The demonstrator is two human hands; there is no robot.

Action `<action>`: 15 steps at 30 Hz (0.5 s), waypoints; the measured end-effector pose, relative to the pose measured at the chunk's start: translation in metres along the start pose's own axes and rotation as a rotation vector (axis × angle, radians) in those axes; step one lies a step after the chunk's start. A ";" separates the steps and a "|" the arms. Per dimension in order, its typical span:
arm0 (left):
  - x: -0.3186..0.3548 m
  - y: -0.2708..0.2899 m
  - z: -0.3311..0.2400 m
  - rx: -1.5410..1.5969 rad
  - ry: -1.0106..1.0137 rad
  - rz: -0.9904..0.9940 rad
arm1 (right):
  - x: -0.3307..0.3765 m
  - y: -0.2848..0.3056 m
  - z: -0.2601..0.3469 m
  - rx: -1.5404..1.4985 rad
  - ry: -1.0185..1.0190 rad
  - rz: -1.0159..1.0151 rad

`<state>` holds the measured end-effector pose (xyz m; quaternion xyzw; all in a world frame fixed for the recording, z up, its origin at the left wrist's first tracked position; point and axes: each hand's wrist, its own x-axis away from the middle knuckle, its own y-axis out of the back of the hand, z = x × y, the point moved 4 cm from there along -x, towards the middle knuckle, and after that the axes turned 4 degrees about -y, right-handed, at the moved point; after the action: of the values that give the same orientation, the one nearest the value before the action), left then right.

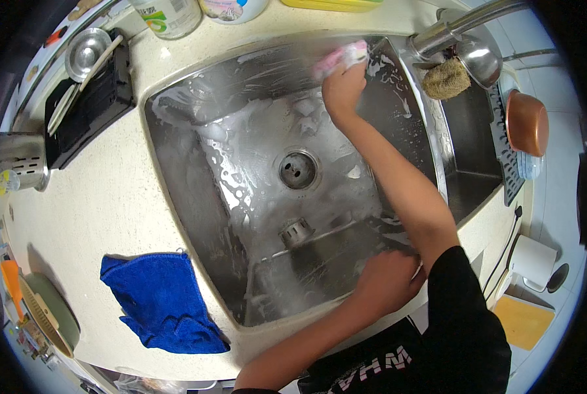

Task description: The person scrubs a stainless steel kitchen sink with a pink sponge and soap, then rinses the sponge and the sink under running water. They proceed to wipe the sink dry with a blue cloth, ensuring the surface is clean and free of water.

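My right hand [344,88] is inside the steel sink [188,177], its fingers closed around a pink pad [336,59], and the sink's far wall is just past them. The sink also holds white foam, smeared thickest to the left of those fingers and toward me. The pad pokes out ahead of my fingers and to their left, pink with white patches, its edge blurred; cloth or sponge, I can't tell. A little to the right of those fingers, beyond the rim, a brown scrubber [446,79] sits under the tap [434,41]. Back toward me from them are the round drain [298,170] and, farther, a small strainer cup [297,232] lying tipped over. My left hand [388,279] is over the sink's near side with its fingers loosely curled; part of them is hidden, and I can't tell whether they press together. Beyond my right fingers stands a yellow tray [333,5], contents out of sight. To their right come a narrow side basin [474,144] and, farther, a copper bowl [527,123]. Far to their left, a black tray [109,98] bears a round steel dish [88,54] and long pale sticks [67,105].
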<state>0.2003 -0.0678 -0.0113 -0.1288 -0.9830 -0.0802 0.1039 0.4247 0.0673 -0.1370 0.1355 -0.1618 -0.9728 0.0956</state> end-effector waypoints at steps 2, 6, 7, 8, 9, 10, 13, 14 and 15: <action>-0.002 -0.002 0.001 0.012 -0.019 -0.033 | 0.010 -0.003 0.006 0.122 0.181 0.132; -0.001 -0.001 0.000 -0.005 -0.041 -0.051 | 0.009 0.016 0.013 0.120 -0.184 -0.165; -0.002 -0.001 0.000 -0.017 -0.035 -0.041 | 0.004 0.022 0.021 0.105 -0.091 -0.166; -0.002 -0.001 -0.001 0.001 -0.047 -0.051 | 0.000 0.030 0.035 0.095 -0.001 -0.171; -0.002 -0.003 0.001 0.022 -0.052 -0.065 | -0.001 0.036 0.048 0.084 0.085 -0.169; -0.002 -0.004 0.002 0.043 -0.055 -0.080 | -0.004 0.039 0.060 0.177 0.117 -0.142; -0.001 -0.005 0.000 -0.007 -0.061 -0.037 | -0.020 0.070 0.066 0.151 0.251 -0.414; -0.001 -0.004 -0.001 -0.001 -0.065 -0.031 | -0.016 0.077 0.081 0.077 0.256 -0.441; -0.001 -0.003 -0.002 0.004 -0.069 -0.026 | -0.019 0.073 0.077 0.127 0.219 -0.352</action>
<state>0.2011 -0.0711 -0.0102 -0.1186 -0.9877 -0.0752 0.0691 0.4301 0.0262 -0.0379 0.2724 -0.1853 -0.9417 -0.0676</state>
